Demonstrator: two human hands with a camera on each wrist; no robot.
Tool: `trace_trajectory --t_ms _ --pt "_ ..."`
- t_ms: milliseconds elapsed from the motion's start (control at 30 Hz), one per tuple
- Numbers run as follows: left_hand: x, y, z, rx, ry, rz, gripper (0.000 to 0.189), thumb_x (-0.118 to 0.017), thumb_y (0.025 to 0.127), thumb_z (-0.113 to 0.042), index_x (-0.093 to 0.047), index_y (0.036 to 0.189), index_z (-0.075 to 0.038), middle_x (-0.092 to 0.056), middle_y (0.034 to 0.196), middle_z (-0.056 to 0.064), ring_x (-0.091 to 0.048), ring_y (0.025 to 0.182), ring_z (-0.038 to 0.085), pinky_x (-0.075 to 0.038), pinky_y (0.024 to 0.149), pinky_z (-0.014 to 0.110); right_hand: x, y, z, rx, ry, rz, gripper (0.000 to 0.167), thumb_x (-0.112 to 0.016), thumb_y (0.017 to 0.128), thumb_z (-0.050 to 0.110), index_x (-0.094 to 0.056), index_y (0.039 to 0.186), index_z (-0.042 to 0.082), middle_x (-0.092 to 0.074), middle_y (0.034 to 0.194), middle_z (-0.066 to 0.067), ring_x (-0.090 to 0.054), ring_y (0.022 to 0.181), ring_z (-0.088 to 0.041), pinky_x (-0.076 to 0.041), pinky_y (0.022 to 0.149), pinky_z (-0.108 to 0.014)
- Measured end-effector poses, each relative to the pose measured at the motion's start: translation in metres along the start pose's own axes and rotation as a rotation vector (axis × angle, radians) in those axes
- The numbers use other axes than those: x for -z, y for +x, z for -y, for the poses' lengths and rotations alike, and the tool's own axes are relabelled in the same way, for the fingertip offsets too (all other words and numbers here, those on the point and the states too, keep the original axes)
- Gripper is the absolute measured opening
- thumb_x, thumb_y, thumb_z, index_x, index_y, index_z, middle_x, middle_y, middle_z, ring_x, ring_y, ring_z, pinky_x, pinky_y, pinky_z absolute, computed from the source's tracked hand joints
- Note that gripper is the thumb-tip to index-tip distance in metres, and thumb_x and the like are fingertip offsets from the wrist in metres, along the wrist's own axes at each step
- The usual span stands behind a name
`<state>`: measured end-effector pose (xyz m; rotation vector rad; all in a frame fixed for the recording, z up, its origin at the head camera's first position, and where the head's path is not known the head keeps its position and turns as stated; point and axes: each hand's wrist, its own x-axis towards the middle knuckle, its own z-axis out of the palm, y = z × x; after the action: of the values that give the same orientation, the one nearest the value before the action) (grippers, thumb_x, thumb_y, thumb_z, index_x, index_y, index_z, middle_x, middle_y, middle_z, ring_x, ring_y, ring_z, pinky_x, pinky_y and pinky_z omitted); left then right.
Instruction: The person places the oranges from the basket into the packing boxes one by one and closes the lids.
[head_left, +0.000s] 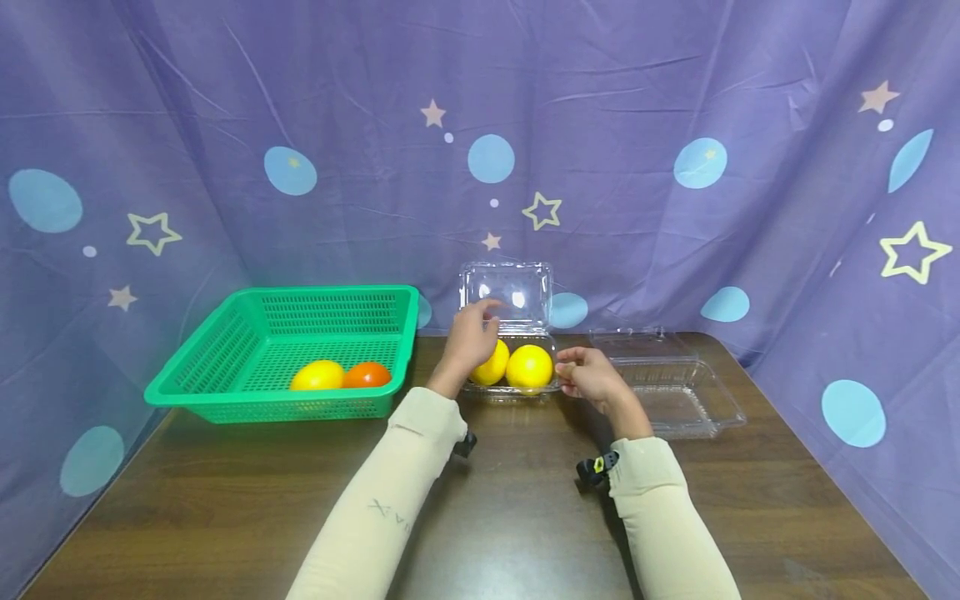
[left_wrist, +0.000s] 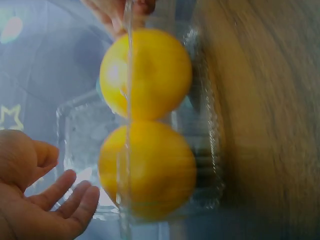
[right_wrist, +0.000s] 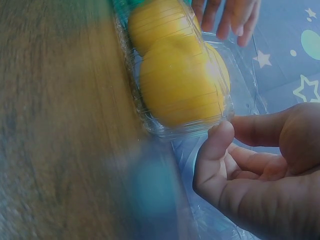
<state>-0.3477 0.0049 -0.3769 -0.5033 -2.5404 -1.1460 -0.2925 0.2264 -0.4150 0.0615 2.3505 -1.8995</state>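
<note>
At centre frame, the clear container (head_left: 517,395) is pinched at its edge by the right hand (head_left: 591,379); nothing is held by the loosely spread left hand (head_left: 472,338).

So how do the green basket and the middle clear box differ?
The green basket is larger than the clear box. The box has a raised lid; the basket, none. The basket holds yellow fruit and orange-red fruit; the box, only yellow fruits. Each holds two.
</note>
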Motion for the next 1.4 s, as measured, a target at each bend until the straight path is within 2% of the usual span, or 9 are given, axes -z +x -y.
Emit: trace_trajectory --t_ms 233,367,533,800,967,1167,1267,1400 --pt "0.002 0.007 0.015 0.059 -0.054 -0.13 0.037 -0.059 0.099 -0.008 -0.063 0.135 -0.002 -0.062 0.111 0.021 -0.057 0.106 0.036 -0.047 0.095 0.047 0.0 0.0 0.0 -0.005 0.009 0.003 0.034 -0.051 0.104 0.001 -0.048 0.136 -0.011 -0.057 0.096 -0.011 -0.054 0.079 -0.017 -0.055 0.073 -0.029" --pt "0.002 0.012 0.023 0.108 -0.042 -0.188 0.037 -0.059 0.099 -0.008 -0.061 0.136 -0.003 -0.059 0.118 0.021 -0.054 0.113 0.036 -0.044 0.101 0.047 0.0 0.0 0.0 -0.007 0.012 0.003 0.034 -0.052 0.104 0.001 -0.049 0.136 -0.011 -0.057 0.097 -0.011 -0.055 0.079 -0.017 -0.055 0.073 -0.028" --pt "0.002 0.015 0.032 0.165 -0.071 -0.25 0.038 -0.061 0.099 -0.008 -0.058 0.137 -0.001 -0.056 0.125 0.022 -0.052 0.119 0.037 -0.041 0.105 0.047 0.001 0.001 -0.001 -0.01 0.001 0.001 0.034 -0.052 0.104 0.001 -0.049 0.136 -0.01 -0.057 0.098 -0.012 -0.055 0.079 -0.018 -0.055 0.074 -0.029" --pt "-0.002 0.014 0.045 0.168 -0.132 -0.198 0.051 -0.06 0.099 -0.007 -0.047 0.148 0.0 -0.054 0.141 0.025 -0.051 0.132 0.037 -0.038 0.113 0.046 0.001 0.003 -0.002 -0.009 -0.001 -0.004 0.034 -0.052 0.104 0.001 -0.049 0.136 -0.01 -0.057 0.096 -0.011 -0.055 0.078 -0.018 -0.055 0.073 -0.03" --pt "-0.003 0.015 0.047 0.172 -0.162 -0.157 0.059 -0.06 0.098 -0.006 -0.04 0.153 -0.001 -0.053 0.144 0.026 -0.055 0.129 0.038 -0.042 0.111 0.046 0.0 0.003 -0.002 -0.01 -0.002 -0.014 0.033 -0.052 0.103 0.001 -0.05 0.135 -0.009 -0.057 0.095 -0.011 -0.055 0.077 -0.018 -0.056 0.073 -0.03" --pt "-0.002 0.016 0.044 0.191 -0.143 -0.101 0.062 -0.056 0.1 -0.006 -0.033 0.158 -0.005 -0.047 0.153 0.023 -0.044 0.141 0.037 -0.031 0.12 0.045 0.001 0.003 -0.002 -0.006 -0.004 -0.007 0.034 -0.052 0.104 0.001 -0.049 0.136 -0.01 -0.058 0.097 -0.012 -0.056 0.078 -0.018 -0.057 0.075 -0.031" --pt "-0.002 0.015 0.043 0.198 -0.141 -0.098 0.063 -0.056 0.1 -0.006 -0.032 0.158 -0.005 -0.047 0.152 0.024 -0.043 0.142 0.038 -0.03 0.12 0.045 0.001 0.004 -0.002 -0.005 0.0 -0.001 0.034 -0.052 0.104 0.001 -0.049 0.136 -0.011 -0.058 0.096 -0.012 -0.056 0.077 -0.017 -0.056 0.073 -0.029" --pt "-0.002 0.014 0.043 0.192 -0.152 -0.119 0.062 -0.057 0.099 -0.005 -0.034 0.157 -0.002 -0.051 0.144 0.025 -0.047 0.134 0.039 -0.034 0.117 0.046 0.001 0.003 -0.001 -0.006 -0.004 0.001 0.034 -0.051 0.104 0.001 -0.049 0.135 -0.01 -0.057 0.095 -0.012 -0.055 0.077 -0.018 -0.056 0.074 -0.03"
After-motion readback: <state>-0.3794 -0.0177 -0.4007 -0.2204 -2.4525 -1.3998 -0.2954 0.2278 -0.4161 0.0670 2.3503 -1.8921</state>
